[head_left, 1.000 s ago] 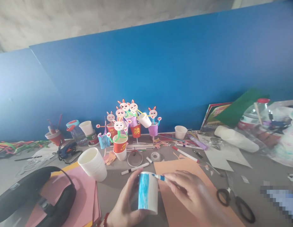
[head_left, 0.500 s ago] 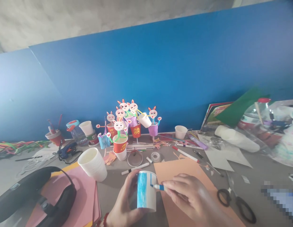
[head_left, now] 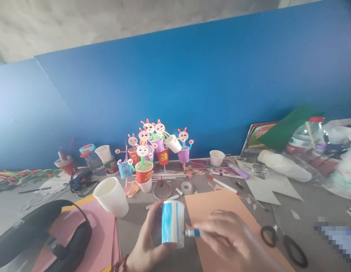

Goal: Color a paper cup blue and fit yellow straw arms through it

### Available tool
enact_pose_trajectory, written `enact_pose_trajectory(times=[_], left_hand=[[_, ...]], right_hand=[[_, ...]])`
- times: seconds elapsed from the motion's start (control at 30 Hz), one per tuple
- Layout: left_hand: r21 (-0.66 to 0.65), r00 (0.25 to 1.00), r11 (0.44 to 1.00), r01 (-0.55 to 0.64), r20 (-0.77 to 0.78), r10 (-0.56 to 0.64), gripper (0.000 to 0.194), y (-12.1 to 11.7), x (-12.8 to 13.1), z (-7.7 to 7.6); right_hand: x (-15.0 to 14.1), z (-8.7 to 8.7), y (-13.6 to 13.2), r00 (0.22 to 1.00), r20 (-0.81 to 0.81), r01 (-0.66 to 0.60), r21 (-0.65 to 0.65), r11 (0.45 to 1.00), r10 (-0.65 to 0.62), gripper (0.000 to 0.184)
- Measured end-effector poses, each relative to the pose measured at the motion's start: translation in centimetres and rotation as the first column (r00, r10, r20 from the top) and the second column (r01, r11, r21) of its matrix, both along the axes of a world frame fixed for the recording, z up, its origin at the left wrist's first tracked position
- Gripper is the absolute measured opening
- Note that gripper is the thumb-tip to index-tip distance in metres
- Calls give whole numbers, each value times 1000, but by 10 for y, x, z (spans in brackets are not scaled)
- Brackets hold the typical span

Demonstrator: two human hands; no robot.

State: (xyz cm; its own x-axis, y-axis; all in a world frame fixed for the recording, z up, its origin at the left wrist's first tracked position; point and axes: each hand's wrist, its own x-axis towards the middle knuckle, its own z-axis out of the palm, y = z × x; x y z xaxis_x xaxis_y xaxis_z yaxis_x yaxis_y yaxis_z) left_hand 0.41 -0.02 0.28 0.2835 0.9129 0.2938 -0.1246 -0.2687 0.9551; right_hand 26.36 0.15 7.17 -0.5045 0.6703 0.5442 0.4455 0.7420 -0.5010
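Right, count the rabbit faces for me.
6 visible: the leftmost face, the front face, the middle face just behind it, two faces side by side at the back, and the rightmost face, apart from the others. More may be hidden.

Paper cup [head_left: 170, 223], in the left grip [head_left: 149, 237]: far side out of sight, left flank partly under fingers. Blue marker [head_left: 192, 232], in the right grip [head_left: 226, 235]: rear end hidden by the hand, nib not discernible; orange sheet [head_left: 212, 206] beneath, partly covered and cropped at the bottom edge. Black headset-like object [head_left: 36, 217], left of the left grip, cut off at left and bottom; pixelated item [head_left: 338, 238], right of the right grip, cropped, unidentifiable.
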Motion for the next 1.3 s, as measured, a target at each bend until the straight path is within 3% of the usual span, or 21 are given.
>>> enact_pose_trajectory(times=[0.13,0.43,0.6,0.8,0.93,1.07,1.13,1.3], left_hand=[[53,991,990,132,-18,-131,74,-3,5,11],[98,993,993,60,-104,-49,77,-3,4,11],[104,993,992,73,-103,-62,78,-2,4,10],[57,996,997,43,-83,-38,81,-2,0,1],[17,997,997,71,-29,-70,76,-1,2,7],[5,996,996,88,24,-88,76,-1,4,14],[-2,998,998,70,8,-70,78,-1,3,13],[58,996,995,83,-47,-80,76,-2,1,7]], right_hand=[[3,-3,8,991,-12,135,5,991,-135,24],[3,-9,10,984,51,167,78,983,-172,24],[2,-10,11,987,56,148,82,986,-153,25],[0,4,5,988,152,28,55,998,-36,32],[-5,11,-2,973,213,-92,22,995,86,35],[-6,7,-6,957,196,-203,-70,977,213,33],[-4,3,-5,979,114,-167,-38,985,171,27],[1,-3,6,996,16,88,30,996,-89,29]])
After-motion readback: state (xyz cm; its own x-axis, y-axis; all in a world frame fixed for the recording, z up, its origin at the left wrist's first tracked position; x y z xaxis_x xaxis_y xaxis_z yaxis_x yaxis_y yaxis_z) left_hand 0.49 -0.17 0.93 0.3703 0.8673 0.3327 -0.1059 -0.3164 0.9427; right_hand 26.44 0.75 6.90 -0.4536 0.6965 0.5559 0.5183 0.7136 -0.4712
